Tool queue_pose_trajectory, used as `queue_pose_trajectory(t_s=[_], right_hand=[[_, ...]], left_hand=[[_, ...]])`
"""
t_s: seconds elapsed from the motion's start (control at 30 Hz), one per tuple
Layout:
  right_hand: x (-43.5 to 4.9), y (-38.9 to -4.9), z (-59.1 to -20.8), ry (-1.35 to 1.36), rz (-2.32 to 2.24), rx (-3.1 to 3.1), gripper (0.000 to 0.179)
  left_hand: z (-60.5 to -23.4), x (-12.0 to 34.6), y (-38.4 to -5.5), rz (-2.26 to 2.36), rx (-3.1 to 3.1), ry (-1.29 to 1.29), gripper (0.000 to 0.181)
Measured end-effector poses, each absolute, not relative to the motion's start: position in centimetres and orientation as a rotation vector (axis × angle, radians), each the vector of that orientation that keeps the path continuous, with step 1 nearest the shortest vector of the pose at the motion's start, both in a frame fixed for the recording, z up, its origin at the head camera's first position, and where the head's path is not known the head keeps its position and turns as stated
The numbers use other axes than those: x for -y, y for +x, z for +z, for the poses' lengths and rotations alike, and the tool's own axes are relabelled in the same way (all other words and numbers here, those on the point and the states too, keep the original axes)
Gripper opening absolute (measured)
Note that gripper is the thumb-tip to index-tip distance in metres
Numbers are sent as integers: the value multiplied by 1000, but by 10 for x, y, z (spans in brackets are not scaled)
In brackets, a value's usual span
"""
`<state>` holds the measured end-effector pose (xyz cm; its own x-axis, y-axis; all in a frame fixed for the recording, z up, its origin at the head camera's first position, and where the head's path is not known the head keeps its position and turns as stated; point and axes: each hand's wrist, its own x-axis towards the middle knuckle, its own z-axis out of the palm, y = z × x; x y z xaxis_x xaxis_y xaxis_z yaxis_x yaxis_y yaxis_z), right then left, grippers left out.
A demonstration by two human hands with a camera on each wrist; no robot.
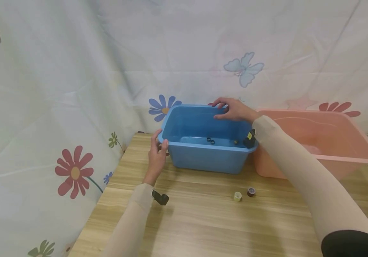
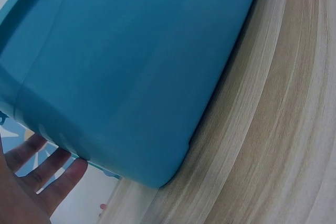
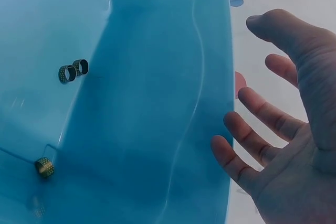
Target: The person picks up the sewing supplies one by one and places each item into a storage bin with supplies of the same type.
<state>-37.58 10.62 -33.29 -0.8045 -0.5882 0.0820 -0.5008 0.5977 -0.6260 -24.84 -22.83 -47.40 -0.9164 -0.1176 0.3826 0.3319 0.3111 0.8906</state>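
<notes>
My left hand [image 1: 157, 157] holds the left front corner of a blue plastic tub [image 1: 207, 159], thumb at the front and fingers along the end. In the left wrist view its fingertips meet the tub's outer wall just under the rim. Over the tub's back rim hovers my right hand [image 1: 233, 110], fingers loosely bent and apart, nothing between them. On the tub floor, two small dotted metallic rings [image 3: 73, 70] lie side by side. A third, gold-toned ring [image 3: 44, 167] rests apart from them, nearer the tub's right end.
A larger pink tub [image 1: 318, 157] stands against the blue one's right side, partly behind my right forearm. In front on the wooden table [image 1: 203, 217] sit a small cream cylinder [image 1: 237, 196] and a dark maroon one [image 1: 251, 192]. A flowered curtain [image 1: 184, 53] hangs behind.
</notes>
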Motion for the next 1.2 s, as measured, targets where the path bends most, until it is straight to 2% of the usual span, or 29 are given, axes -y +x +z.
queue_pose_trajectory(t_s=[0.13, 0.3, 0.53, 0.83, 1.2], right_hand=[[-107, -376, -332, -922, -1001, -2691, 60], [-108, -372, -327, -961, -1030, -2689, 59], [-110, -358, -315, -1002, -1025, -2689, 64], [-122, -336, -305, -1137, -1043, -2655, 65], [-134, -309, -298, -1122, -997, -2649, 71]], left_hand=[[-468, 227, -245, -1637, 2222, -196, 56], [-445, 219, -226, -1644, 2229, -207, 55], [-473, 228, -247, -1636, 2213, -167, 53], [-474, 226, -248, -1649, 2207, -167, 53], [-472, 225, -247, -1614, 2235, -149, 55]])
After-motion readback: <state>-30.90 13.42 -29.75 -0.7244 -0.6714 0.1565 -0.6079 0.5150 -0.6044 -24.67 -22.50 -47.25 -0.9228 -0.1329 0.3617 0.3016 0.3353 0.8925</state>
